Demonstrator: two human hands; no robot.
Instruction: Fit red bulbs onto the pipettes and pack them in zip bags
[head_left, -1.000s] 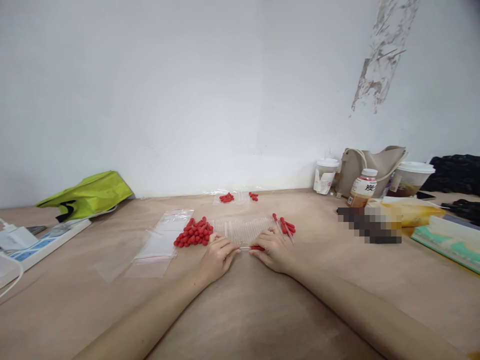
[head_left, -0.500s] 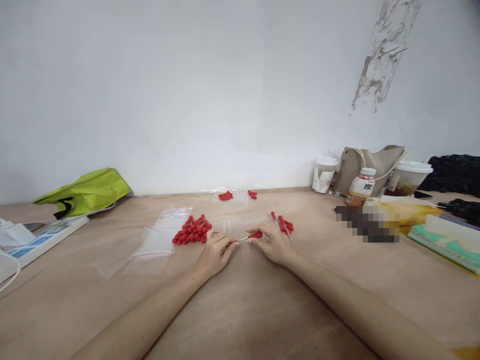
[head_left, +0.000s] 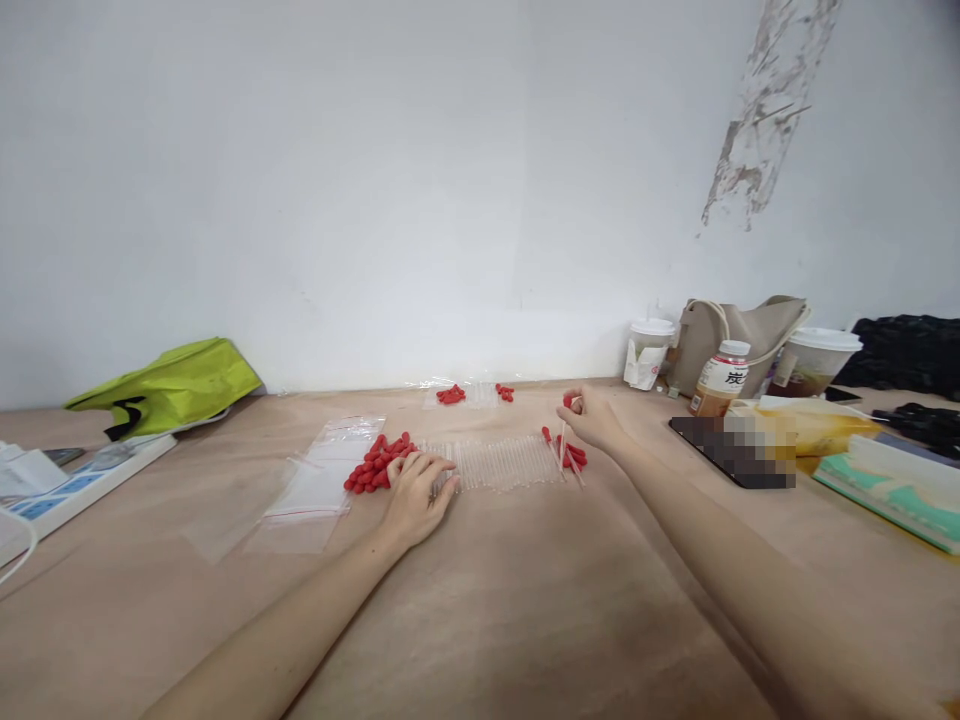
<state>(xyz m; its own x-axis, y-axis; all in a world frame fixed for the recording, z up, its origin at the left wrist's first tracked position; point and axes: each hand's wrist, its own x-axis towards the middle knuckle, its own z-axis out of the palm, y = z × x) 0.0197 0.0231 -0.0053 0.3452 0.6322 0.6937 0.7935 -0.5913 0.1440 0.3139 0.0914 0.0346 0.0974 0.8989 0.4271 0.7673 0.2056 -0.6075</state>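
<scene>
Parted since the last frame: left hand (head_left: 417,495), laid over clear tubes (head_left: 510,464) beside red pieces (head_left: 375,466), grip hard to tell; beyond, right hand (head_left: 592,420), by which a red-tipped tube (head_left: 571,400) is pinched near red-ended sticks (head_left: 577,457). Setting-down seems under way; clean release is called for.

1. Bright, even, cool light covers the wall (head_left: 405,200).
2. Soft shadow darkens the table (head_left: 480,610) at lower centre and lower right.
3. Small glints mark the plastic bag (head_left: 330,470), left of centre.
4. Wide-angle stretching enlarges the forearms (head_left: 300,610) toward the bottom corners.
5. Clear sticks (head_left: 502,464) blur together mid-frame.
6. Coarse pixelation hides part of a dark slab (head_left: 701,447), centre right.
</scene>
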